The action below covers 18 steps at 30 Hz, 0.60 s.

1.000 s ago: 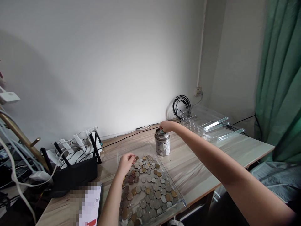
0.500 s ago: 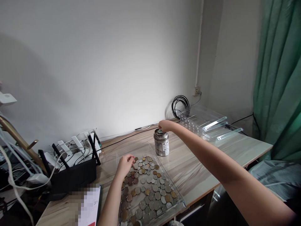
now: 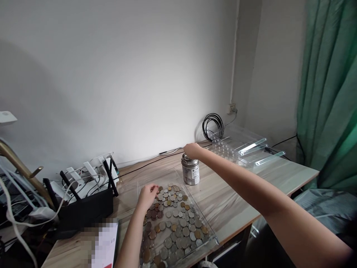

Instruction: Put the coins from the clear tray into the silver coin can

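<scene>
The relation that matters most is between the right hand (image 3: 192, 149) and the tin can (image 3: 190, 174): the can stands directly below those fingers, its long axis upright, its base flat on the tabletop (image 3: 240, 201). The right forearm slants in from the lower right, so the hand comes over the can's top from the right side and hides part of it. The right fingers point downward, bunched at the rim; the back of the hand covers their tips, so whether they are apart, together or clamped on something cannot be told. The left hand (image 3: 148, 194) is the farther one from the can, which lies to its right and a little beyond it, well apart. Its fingers curl with the thumb drawn close to the index finger, at the upper left part of the spread of coins (image 3: 184, 232); whether a coin sits between them is too small to make out. The coins lie flat on a clear plastic tray (image 3: 214, 238), which stretches from the near edge of the tabletop toward the wall (image 3: 156, 74). The can stands just beside the tray's far right corner, outside it, nearer the wall than the coins.
</scene>
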Each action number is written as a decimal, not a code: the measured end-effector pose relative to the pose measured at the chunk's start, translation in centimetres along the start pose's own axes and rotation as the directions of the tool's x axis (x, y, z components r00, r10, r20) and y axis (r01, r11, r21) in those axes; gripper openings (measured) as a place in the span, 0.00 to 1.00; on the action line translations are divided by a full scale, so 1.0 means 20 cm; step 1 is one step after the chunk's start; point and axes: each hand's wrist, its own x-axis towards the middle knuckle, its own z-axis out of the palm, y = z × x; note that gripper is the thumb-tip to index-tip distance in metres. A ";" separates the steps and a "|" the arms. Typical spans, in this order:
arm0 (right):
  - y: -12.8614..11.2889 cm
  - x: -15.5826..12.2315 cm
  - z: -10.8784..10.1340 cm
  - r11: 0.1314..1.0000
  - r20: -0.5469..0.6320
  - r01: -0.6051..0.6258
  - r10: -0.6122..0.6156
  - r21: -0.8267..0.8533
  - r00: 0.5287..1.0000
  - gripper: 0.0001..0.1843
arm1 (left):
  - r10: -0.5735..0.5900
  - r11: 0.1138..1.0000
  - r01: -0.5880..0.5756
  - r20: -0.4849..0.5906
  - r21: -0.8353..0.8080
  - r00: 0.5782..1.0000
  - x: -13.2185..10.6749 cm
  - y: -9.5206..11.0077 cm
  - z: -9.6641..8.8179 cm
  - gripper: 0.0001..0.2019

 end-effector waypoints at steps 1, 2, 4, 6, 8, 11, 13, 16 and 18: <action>0.01 0.00 -0.01 1.000 0.016 -0.003 0.003 -0.002 1.000 0.18 | 0.002 1.000 -0.002 0.002 0.008 1.000 0.00 0.00 0.00 0.13; 0.01 0.00 -0.01 1.000 0.034 -0.003 0.003 -0.002 0.999 0.18 | 0.000 1.000 0.000 0.005 0.017 1.000 0.00 0.01 0.00 0.13; 0.02 0.01 -0.03 1.000 0.073 0.003 -0.004 0.012 0.997 0.18 | -0.011 0.999 0.011 0.018 0.030 1.000 -0.01 0.02 -0.01 0.15; 0.03 0.02 -0.04 0.999 0.112 0.011 -0.016 0.043 0.994 0.17 | -0.024 0.999 0.022 0.030 0.043 0.999 -0.02 0.03 -0.01 0.16; 0.05 0.04 -0.05 0.995 0.160 0.020 -0.034 0.093 0.987 0.17 | -0.029 0.998 0.026 0.037 0.058 0.999 -0.02 0.04 -0.02 0.17; 0.09 0.05 -0.05 0.979 0.232 0.022 -0.070 0.204 0.970 0.19 | -0.030 0.996 0.028 0.033 0.079 0.999 -0.02 0.04 -0.02 0.16; 0.12 0.05 -0.04 0.963 0.267 0.010 -0.085 0.270 0.960 0.21 | -0.029 0.996 0.027 0.031 0.083 0.999 -0.01 0.04 -0.02 0.15; 0.14 0.05 -0.03 0.951 0.297 -0.024 -0.072 0.308 0.952 0.21 | -0.020 0.998 0.019 0.026 0.067 0.999 0.00 0.02 -0.01 0.14; 0.14 0.04 -0.03 0.950 0.305 -0.041 -0.058 0.309 0.951 0.21 | -0.020 0.998 0.019 0.022 0.052 1.000 0.00 0.02 0.00 0.13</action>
